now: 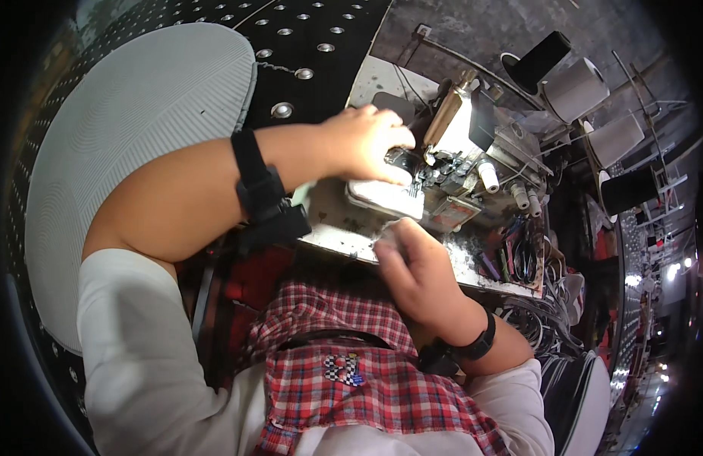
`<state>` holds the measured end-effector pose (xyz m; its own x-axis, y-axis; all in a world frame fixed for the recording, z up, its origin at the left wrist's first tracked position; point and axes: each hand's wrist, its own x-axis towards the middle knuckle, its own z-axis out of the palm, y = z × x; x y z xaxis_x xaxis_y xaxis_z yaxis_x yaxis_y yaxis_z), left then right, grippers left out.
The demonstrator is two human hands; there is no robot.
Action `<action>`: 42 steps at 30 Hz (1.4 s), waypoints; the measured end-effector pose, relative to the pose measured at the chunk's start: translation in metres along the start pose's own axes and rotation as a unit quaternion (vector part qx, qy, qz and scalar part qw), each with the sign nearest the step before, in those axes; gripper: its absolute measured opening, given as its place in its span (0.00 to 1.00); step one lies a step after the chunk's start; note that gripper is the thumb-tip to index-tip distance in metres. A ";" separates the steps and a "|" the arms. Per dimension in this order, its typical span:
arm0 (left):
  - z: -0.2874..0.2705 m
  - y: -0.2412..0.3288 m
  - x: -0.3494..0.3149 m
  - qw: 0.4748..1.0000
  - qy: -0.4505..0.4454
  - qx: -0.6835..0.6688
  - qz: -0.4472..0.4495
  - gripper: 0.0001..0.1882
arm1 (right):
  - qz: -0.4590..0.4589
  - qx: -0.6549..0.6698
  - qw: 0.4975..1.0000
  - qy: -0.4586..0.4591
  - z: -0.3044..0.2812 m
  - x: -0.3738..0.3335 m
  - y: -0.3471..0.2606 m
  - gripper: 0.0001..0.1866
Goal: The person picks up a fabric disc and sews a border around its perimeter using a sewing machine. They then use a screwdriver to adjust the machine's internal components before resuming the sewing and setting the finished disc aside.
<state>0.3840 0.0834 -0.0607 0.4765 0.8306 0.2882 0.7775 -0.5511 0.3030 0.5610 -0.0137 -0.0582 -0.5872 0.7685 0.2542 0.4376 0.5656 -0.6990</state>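
Note:
An overlock sewing machine (459,125) stands on a worn white table (344,237), its lamp brightly lighting the work area. My left hand (367,144) reaches over the machine's left side, thumb and fingers apart around a dark part (401,159) by the needle area. Below that thumb sits a white, rounded, layered-looking piece (386,197), whose kind I cannot tell. Nearer to me, my right hand (420,262) is closed at the table's front edge. A whitish bit shows at its fingertips, but glare and the fingers hide what it is.
At left lies a large grey oval panel (139,152) with wavy ridges, on a black surface with metal studs (281,111). Thread cones (576,90) stand at upper right. Small tools (507,254) lie on the table's right, with grey strips (538,319) bundled below. My red checked apron (329,372) hangs before the table.

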 end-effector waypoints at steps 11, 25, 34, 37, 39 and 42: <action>-0.007 -0.020 -0.029 0.992 0.114 0.043 -0.005 0.14 | 0.123 0.190 0.964 0.139 -0.008 -0.029 0.027 0.22; -0.096 -0.011 -0.088 0.966 -0.109 -0.231 -0.045 0.19 | -0.130 -0.063 0.929 0.340 -0.054 0.031 0.009 0.21; -0.075 -0.068 -0.078 0.983 -0.086 -0.101 -0.126 0.17 | -0.277 -0.386 0.837 0.273 -0.060 0.091 0.005 0.16; -0.060 -0.070 -0.073 0.989 -0.076 -0.086 -0.091 0.16 | -0.302 -0.367 0.841 0.261 -0.059 0.094 0.008 0.18; -0.052 -0.076 -0.076 0.989 -0.068 -0.095 -0.095 0.16 | -0.312 -0.308 0.860 0.261 -0.057 0.079 0.009 0.17; -0.045 -0.076 -0.067 0.990 -0.050 -0.112 -0.065 0.16 | -0.287 -0.125 0.917 0.249 -0.053 0.033 0.038 0.11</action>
<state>0.2739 0.0660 -0.0622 0.4259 0.8929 0.1460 0.7292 -0.4343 0.5288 0.5944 0.0488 -0.0415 -0.4139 0.3298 0.8485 0.3335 0.9222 -0.1957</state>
